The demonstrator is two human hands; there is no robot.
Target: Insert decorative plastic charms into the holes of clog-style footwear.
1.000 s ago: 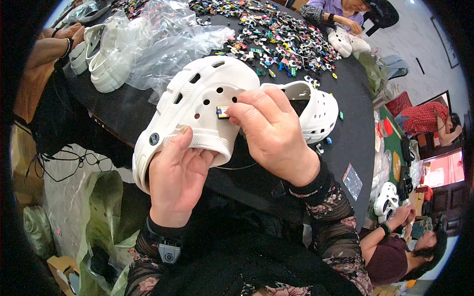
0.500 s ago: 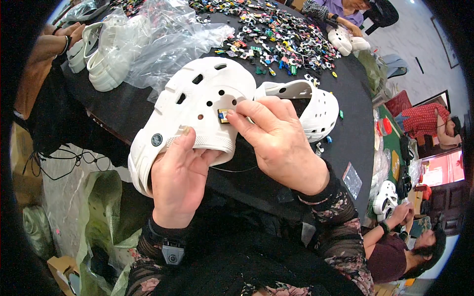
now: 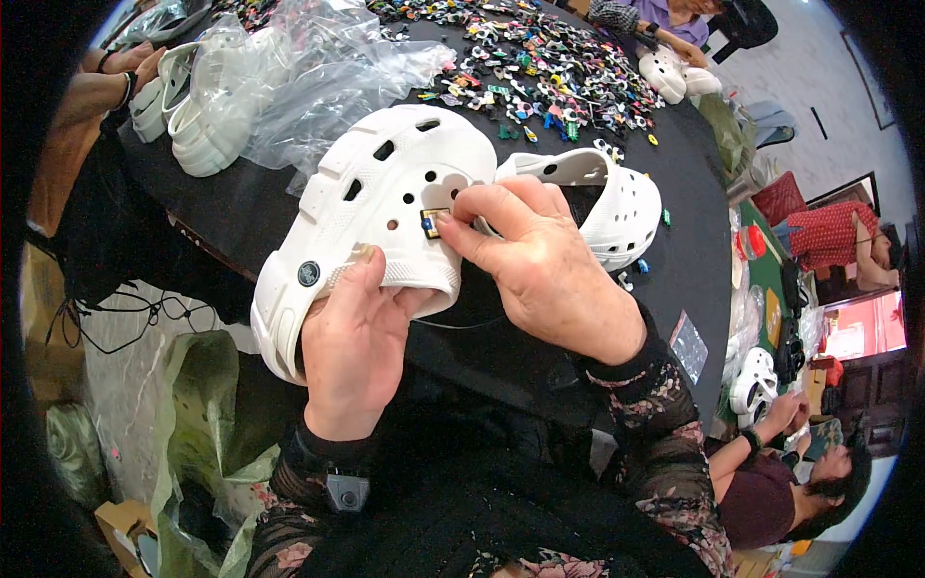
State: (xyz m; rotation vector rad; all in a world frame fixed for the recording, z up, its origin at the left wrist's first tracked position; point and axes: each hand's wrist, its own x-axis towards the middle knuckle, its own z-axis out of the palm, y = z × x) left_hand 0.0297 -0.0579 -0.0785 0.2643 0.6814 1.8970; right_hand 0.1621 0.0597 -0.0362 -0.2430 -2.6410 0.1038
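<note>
My left hand (image 3: 355, 352) grips a white clog (image 3: 361, 231) at its opening, with the thumb on the outside and the fingers inside. The clog is tilted, its toe pointing up and to the right. My right hand (image 3: 540, 260) pinches a small rectangular shoe charm (image 3: 433, 223), dark-edged with gold and blue, against the clog's upper among the round holes. The charm's back is hidden. Just beyond my right hand, a second white clog (image 3: 631, 217) rests on the black table, partly covered by the hand.
A large heap of colourful shoe charms (image 3: 549, 72) spreads over the far part of the black table (image 3: 665, 289). Clear plastic bags (image 3: 337, 96) and more white clogs (image 3: 207, 130) lie at the far left. A small clear bag (image 3: 688, 347) sits near the right edge. Other people work around.
My right hand and the charm have shifted slightly left, and the charm is tilted more upright against the clog. My left hand and the clog have moved only a little.
</note>
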